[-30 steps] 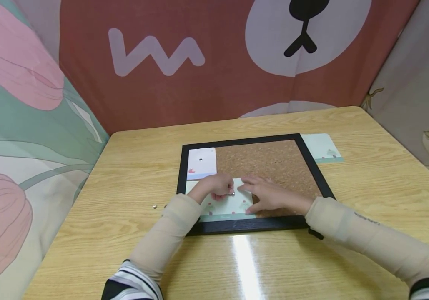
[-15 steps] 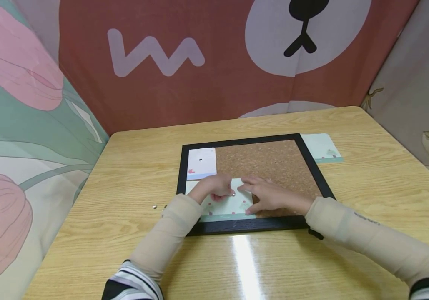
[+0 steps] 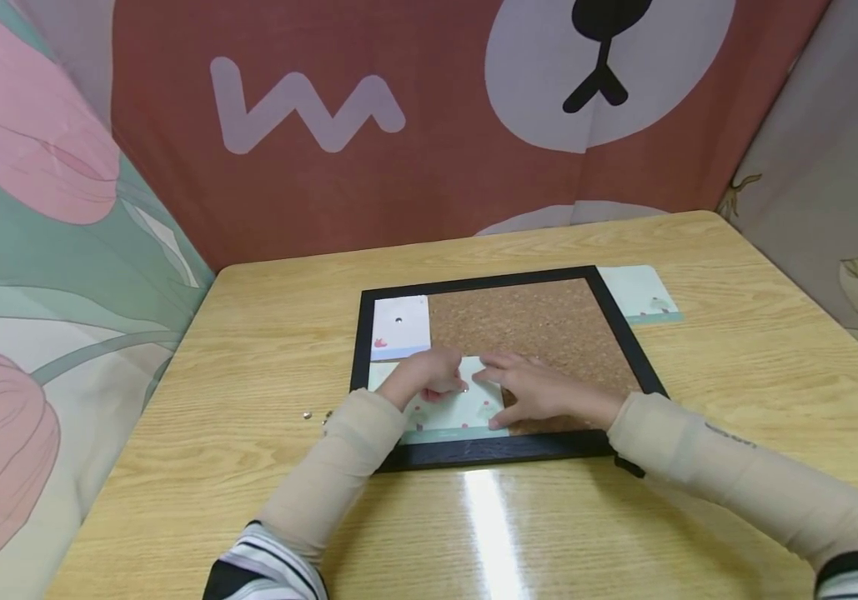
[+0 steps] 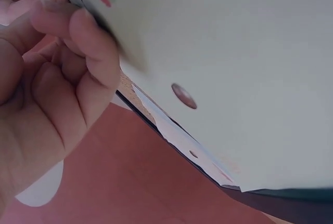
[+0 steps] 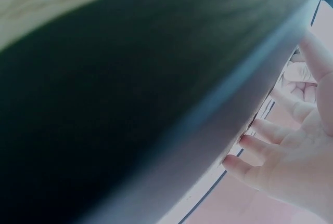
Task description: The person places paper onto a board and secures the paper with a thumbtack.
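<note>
Green-edged sheet (image 3: 469, 410) lies in near-left corner of corkboard (image 3: 537, 321). Our left hand (image 3: 431, 373) curled narrow, fingertips at pin (image 3: 465, 389) on sheet; whether pinching, we cannot tell. Our right hand (image 3: 537, 390), fingers spread wide, rests across sheet's right edge. White sheet (image 3: 408, 335), pinned, in corkboard's far-left corner. Loose pin (image 3: 307, 415) left of corkboard.

Bright, even light is filling the scene. Near side of desk (image 3: 571, 542) is throwing back a long white streak of glare; faint shadows are falling by the forearms (image 3: 346, 467). Head view is coming out mostly clear, to my eye. Left wrist view is running greyish, the card (image 4: 250, 78) softening. Right wrist view is blurring: board edge (image 5: 99, 115) sinking near-black, fingers (image 5: 241, 169) washing out in haze.
</note>
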A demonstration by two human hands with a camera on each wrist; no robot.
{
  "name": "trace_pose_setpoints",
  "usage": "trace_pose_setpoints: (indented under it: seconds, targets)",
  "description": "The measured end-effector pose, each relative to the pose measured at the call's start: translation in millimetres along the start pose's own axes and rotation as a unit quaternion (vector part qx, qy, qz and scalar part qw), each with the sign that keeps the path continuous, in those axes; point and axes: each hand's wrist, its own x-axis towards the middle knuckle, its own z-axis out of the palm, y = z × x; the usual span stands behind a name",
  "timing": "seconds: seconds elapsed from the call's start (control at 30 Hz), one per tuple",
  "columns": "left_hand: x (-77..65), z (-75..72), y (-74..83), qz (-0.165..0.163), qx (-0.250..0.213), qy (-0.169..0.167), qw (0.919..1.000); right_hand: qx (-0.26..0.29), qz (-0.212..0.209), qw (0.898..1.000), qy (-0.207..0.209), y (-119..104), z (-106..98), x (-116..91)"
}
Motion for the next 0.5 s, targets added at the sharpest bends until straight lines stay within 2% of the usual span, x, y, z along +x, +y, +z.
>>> trace_pose_setpoints:
  seconds: [0.3,0.5]
  targets:
    - [-3.2,1.2,3.0,-0.028,0.008,0.024,0.9993,-0.001,0.0,1.0,0.001,0.1,1.1,0.5]
    - [-5.3,2.3,5.6,-0.025,0.018,0.032,0.999,-0.003,0.002,1.0,0.002,-0.4,0.7,0.5]
